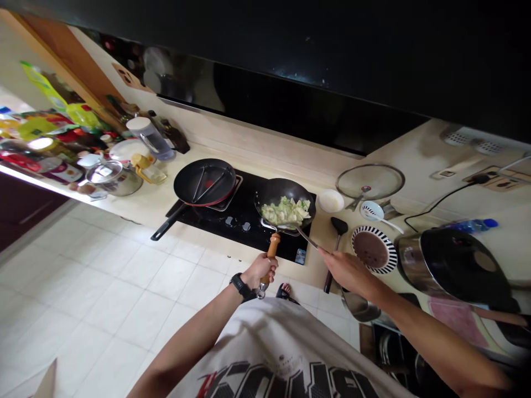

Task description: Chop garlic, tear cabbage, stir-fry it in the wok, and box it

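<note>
1. Left hand (pixel 261 269) is wrapped firmly round the wok's turned, smooth wooden handle (pixel 272 247), on its near side.
2. Right hand (pixel 346 270) grips a thin metal utensil (pixel 307 237), right of the wok's handle; the utensil's far end meets the greens.
3. Right of the wok, a round bowl (pixel 392 255) with a black-and-white striped rim holds smooth brown liquid (pixel 370 249); a black turner (pixel 339 225) lies between them.
4. The wok (pixel 292 188) itself, dark and curved, sits on the glossy black hob (pixel 244 202), with soft, pale-green chopped greens (pixel 286 210) inside.
5. Left of the wok, a flat black pan (pixel 186 178) holds thin metal rods (pixel 211 188) forming a V.
6. Beyond the wok's right side is a clear glass lid (pixel 379 187) with a round rim.
</note>
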Demonstrator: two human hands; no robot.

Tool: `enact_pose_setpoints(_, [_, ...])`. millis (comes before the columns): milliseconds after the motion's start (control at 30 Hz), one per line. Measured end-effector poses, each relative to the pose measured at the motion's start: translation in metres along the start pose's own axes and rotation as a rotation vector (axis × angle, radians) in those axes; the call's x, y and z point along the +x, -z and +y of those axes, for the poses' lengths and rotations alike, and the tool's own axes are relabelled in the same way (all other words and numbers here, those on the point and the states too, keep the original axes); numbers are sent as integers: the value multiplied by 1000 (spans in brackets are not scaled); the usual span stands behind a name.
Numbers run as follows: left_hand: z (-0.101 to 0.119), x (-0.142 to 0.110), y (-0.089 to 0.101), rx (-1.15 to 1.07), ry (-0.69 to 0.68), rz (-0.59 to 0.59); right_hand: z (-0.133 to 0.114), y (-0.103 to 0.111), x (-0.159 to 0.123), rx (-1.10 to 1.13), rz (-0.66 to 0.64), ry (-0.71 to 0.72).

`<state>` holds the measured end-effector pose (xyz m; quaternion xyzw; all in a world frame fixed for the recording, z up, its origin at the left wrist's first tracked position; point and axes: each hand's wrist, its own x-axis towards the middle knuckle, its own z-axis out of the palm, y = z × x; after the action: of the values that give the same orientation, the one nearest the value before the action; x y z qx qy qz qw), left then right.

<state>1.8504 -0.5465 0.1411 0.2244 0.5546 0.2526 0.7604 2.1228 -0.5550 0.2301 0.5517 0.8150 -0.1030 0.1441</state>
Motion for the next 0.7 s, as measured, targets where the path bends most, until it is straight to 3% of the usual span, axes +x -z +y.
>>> enact_pose_setpoints(100, [-4, 4, 1, -1, -10, 3, 0, -3, 30, -72, -34, -74])
enact_pose_setpoints(200, [-11, 11, 4, -3, -24, 10, 0, -1, 71, 18, 60, -126])
enact_pose_setpoints(333, [-20, 18, 6, 15, -42, 13, -23, -2, 107, 98, 84, -172])
enact_pose_setpoints(467, [-25, 22, 6, 11, -51, 12, -39, -10, 91, 74, 2, -81])
enact_pose_setpoints(600, [-27, 25, 7, -1, -50, 17, -7, 3, 66, 143, 37, -64])
enact_pose_setpoints(700, [-28, 25, 6, -2, -62, 17, 3, 15, 83, 122, 108, -192])
